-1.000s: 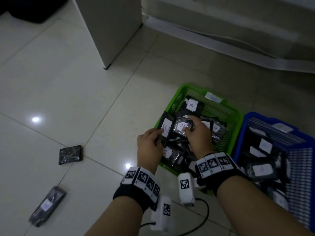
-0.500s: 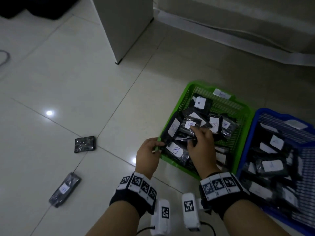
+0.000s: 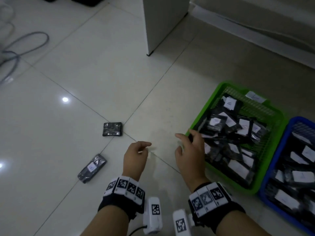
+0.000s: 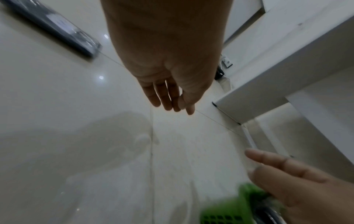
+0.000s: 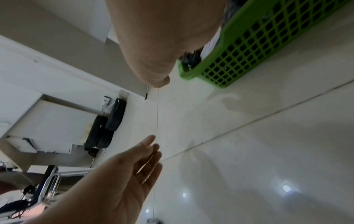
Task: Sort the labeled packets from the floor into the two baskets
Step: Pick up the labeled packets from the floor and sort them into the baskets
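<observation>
Two dark packets lie on the tiled floor in the head view: one without a visible label (image 3: pixel 112 129) further off, one with a white label (image 3: pixel 92 168) nearer left. The green basket (image 3: pixel 211 94) and the blue basket (image 3: pixel 289 126) at right both hold several labeled packets. My left hand (image 3: pixel 136 155) hovers empty over the floor with fingers loosely extended (image 4: pixel 168 100). My right hand (image 3: pixel 188 149) is beside the green basket's near left corner, fingers relaxed and holding nothing. In the left wrist view a packet (image 4: pixel 57 28) shows at upper left.
A white cabinet leg (image 3: pixel 163 26) stands on the floor beyond the hands. A grey cable (image 3: pixel 22 48) loops at far left. A white baseboard (image 3: pixel 255 33) runs along the back right. Dark bags (image 5: pixel 107 125) rest against the wall in the right wrist view.
Both hands let go of packets in the green basket and drew back left over the floor. The head view swung left, bringing the floor packets nearer the middle.
</observation>
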A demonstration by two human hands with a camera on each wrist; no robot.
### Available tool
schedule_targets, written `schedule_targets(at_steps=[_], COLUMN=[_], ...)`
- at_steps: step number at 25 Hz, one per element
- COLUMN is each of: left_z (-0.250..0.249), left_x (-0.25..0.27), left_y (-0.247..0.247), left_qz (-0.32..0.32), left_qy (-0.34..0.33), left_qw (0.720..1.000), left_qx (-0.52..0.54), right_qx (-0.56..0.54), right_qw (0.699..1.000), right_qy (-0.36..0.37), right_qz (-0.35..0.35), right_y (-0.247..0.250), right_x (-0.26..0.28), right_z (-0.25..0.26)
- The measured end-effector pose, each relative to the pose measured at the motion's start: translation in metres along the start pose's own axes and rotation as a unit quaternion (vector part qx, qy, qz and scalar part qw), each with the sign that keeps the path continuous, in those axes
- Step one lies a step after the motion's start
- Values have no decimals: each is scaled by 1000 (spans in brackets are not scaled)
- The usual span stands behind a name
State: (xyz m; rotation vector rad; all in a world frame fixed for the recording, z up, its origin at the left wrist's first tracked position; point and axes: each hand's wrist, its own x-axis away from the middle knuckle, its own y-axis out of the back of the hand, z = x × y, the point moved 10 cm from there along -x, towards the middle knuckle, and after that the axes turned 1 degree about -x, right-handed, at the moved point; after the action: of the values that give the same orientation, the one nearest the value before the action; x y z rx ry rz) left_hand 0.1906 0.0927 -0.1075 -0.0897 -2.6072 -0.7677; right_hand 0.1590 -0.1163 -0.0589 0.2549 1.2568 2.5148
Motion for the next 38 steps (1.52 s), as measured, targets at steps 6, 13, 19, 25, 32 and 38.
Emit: schedule_targets(at_steps=[6, 13, 19, 25, 32, 38], left_z=[97, 156, 138, 130, 66, 3], left_x=[-8, -20, -24, -40, -44, -27], left_y=[122, 139, 150, 122, 77, -1], left_qz=[-173, -106, -97, -83, -4, 125], left_qy=[41, 71, 86, 131, 44, 123], left_qw=[968, 970, 985, 910, 893, 801], left_qx=[-179, -205, 112, 384, 448, 572], right_qx=[-53, 12, 96, -34, -406, -449], right_qw=[994, 957, 938, 956, 870, 870], right_qy=[69, 145, 200, 137, -172, -158], right_qz=[65, 251, 266, 257, 222, 127], right_y=[-92, -215, -247, -227, -176, -78], right_x=[7, -7, -31, -34, -52, -61], right_z=[78, 144, 161, 144, 75, 27])
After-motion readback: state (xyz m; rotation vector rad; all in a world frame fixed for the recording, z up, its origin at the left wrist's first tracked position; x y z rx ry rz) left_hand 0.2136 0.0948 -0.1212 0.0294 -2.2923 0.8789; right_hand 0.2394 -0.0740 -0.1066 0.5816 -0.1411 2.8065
